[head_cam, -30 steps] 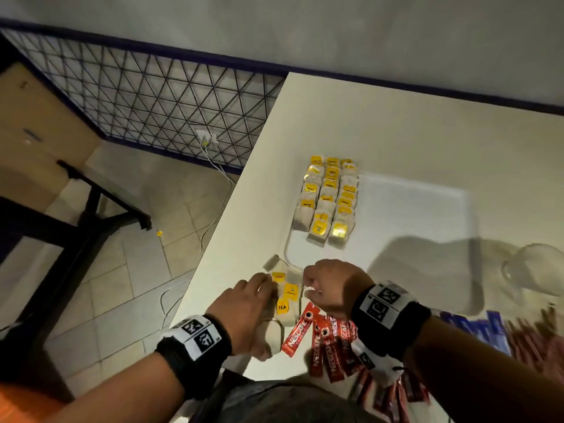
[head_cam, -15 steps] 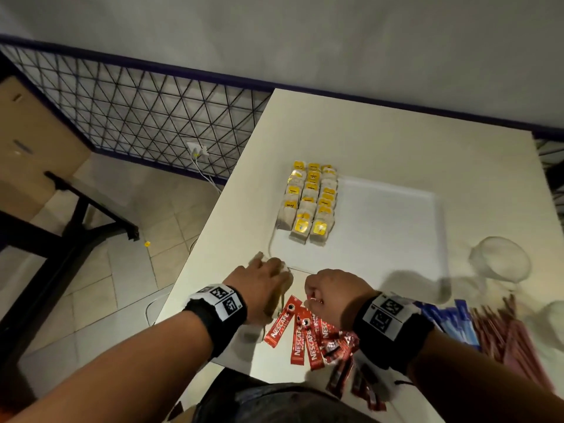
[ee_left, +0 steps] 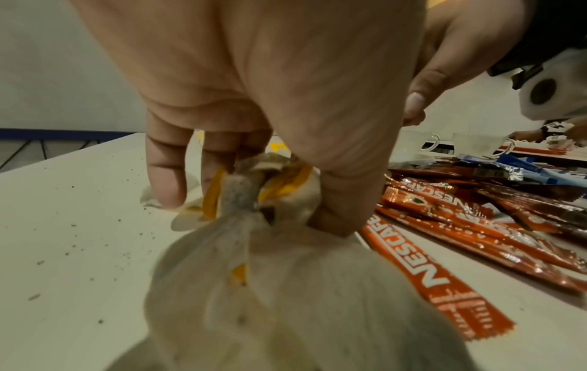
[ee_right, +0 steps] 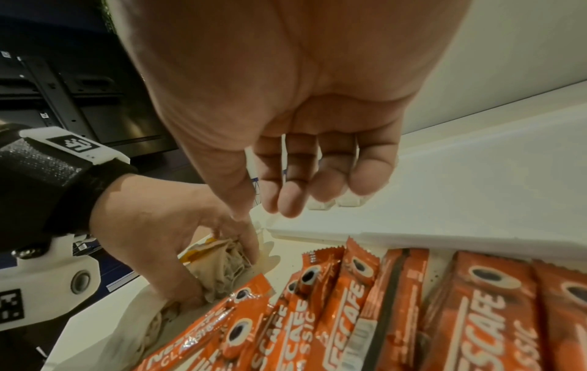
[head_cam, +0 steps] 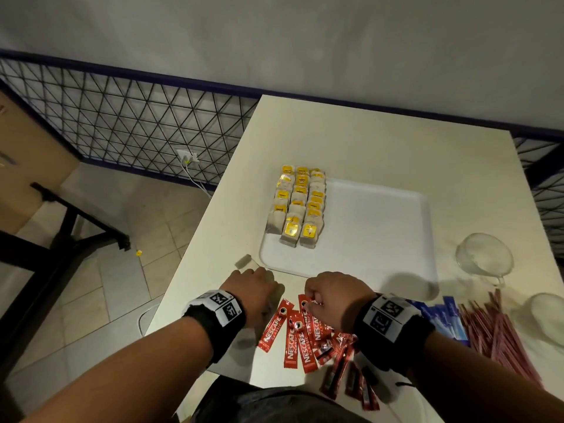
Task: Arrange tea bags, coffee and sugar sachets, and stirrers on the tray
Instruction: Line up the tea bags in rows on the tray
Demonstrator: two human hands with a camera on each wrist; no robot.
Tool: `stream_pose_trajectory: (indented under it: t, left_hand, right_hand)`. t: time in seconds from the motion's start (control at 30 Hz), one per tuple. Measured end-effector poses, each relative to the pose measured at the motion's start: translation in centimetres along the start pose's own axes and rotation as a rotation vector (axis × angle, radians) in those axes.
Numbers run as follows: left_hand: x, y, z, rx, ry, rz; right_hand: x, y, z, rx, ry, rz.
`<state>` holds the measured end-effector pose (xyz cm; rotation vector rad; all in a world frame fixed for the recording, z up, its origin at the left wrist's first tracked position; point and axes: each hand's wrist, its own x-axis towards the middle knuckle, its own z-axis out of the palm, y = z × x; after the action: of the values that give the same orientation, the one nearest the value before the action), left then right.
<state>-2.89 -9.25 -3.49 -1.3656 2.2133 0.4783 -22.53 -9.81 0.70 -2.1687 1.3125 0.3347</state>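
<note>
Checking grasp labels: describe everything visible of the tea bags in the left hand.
The bunch of tea bags is several pale, thin paper pouches with yellow tags, crumpled together. The left hand grips them from above, fingers and thumb curled round the bunch, at the near left of the table, just short of the tray and left of the red coffee sachets. Their lower ends rest on the table. The exact count cannot be told. Dark specks lie on the table beside them.

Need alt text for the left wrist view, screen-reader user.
Close-up from the wrist: the left hand grips a bunch of tea bags with yellow tags against the white table. Red Nescafe coffee sachets lie fanned out to the right, with blue sachets and two glass cups behind them.
</note>
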Motion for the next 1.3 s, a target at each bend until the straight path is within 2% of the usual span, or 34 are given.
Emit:
stream_pose_trajectory:
  t: [0.1, 0.2, 0.27, 0.37, 0.47, 0.53, 0.6, 0.7, 0.87, 0.97, 1.07, 1.17, 1.3]
  left_hand:
    - [-0.1, 0.2, -0.1, 0.033, 0.005, 0.006]
    - [-0.3, 0.1, -0.7, 0.040, 0.074, -0.011]
    - [-0.6, -0.8, -1.1, -0.059, 0.113, -0.035]
    - [-1.7, -3.1, -1.7, -0.465, 0.251, -0.066]
    - [-3.3, -4.8, -3.1, -1.054, 0.396, -0.095]
    - [-4.1, -5.2, -4.2, -1.507, 0.412, -0.050]
    - [-4.5, -5.5, -5.0, -1.852, 0.423, -0.013]
    - [-4.6, -5.4, -6.2, -2.163, 0.454, 0.005]
    - [-4.6, -5.6, -7.1, -2.270, 0.433, 0.106]
    - [-4.8, -6.0, -7.8, -2.279, 0.301, 0.246]
    - [-4.7, -6.4, -8.3, -2.296, 0.168, 0.383]
    - [-4.3, -6.9, -8.4, -2.328, 0.149, 0.374]
    - [-3.4, -6.9, -7.3, -2.510, 0.286, 0.286]
  right_hand:
    - [0.4, -0.2, 0.0, -0.001, -0.001, 0.005]
    - [1.0, -0.2, -0.2, -0.005, -0.011, -0.003]
    - [1.4, 0.0, -0.7, -0.008, -0.001, -0.014]
    - [1.9, 0.3, -1.7, 0.051, 0.073, -0.041]
    - [2.7, 0.1, -2.7, 0.165, 0.201, -0.103]
    - [3.1, -0.4, -3.4, 0.254, 0.274, -0.145]
    - [3.7, -1.2, -4.1, 0.319, 0.334, -0.194]
    - [4.3, -2.4, -5.1, 0.414, 0.371, -0.246]
    - [4.8, -3.8, -5.7, 0.517, 0.317, -0.285]
    - [5.4, -4.3, -5.9, 0.636, 0.196, -0.280]
    - [5.8, -5.0, -6.3, 0.932, 0.018, -0.339]
    - [6.3, -5.1, -6.3, 0.938, -0.014, -0.323]
    - [7.0, -4.5, -6.1, 0.934, 0.027, -0.273]
